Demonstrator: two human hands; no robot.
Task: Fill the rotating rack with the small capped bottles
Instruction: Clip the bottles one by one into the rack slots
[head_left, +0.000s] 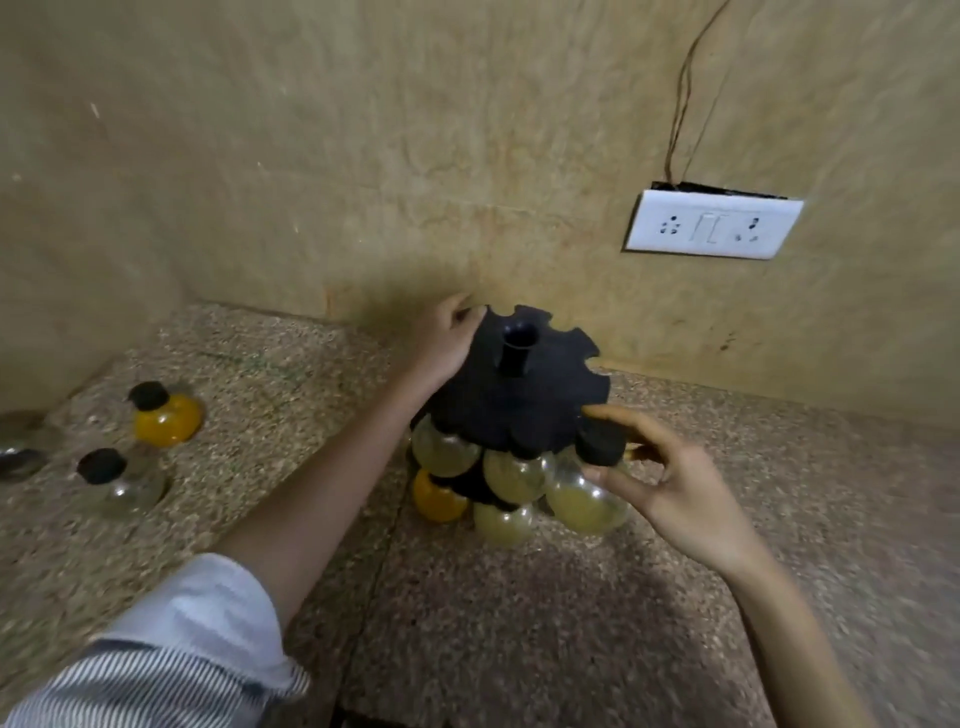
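While I read this as slotting: L hand (451, 338) grips rack (514, 395) top rim, prob. to stop spin | R hand (670, 483) pinches pale-yellow bottle (584, 501) by neck at near-right notch (cap beside disc edge) | orange bottle (166, 418), clear bottle (127, 486) wait far L on counter (519, 623).

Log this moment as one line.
step: loading rack | left hand: grips rack top rim | right hand: holds capped bottle at rack rim | loose on counter: orange bottle, clear bottle
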